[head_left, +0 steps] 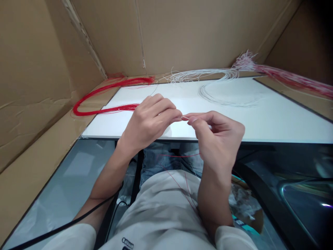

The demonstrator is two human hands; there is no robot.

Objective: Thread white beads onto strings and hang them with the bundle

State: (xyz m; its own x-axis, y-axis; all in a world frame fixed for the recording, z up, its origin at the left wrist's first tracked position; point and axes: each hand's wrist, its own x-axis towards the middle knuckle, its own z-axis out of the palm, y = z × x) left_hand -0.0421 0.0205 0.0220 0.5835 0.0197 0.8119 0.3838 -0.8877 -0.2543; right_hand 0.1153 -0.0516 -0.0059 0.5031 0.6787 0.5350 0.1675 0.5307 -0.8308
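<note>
My left hand (152, 119) is closed in a pinch above the front part of the white board. Facing it, my right hand (220, 139) also pinches, thumb against index finger. A short stretch of thin white wire (185, 117) runs between the two sets of fingertips; its very ends are hidden by the fingers. From below my right hand a thin red wire (179, 156) hangs in a loose curve over my lap. Behind my left hand lies a bundle of red wires (88, 104), bent in a U, its near end partly covered by that hand.
A coil of white wires (205, 74) lies along the back of the white board (281, 121). At the back right is a bundle of mixed red and white wires (288, 74). Cardboard walls (182, 34) enclose the back and sides. A black cable (78, 218) passes by my left forearm.
</note>
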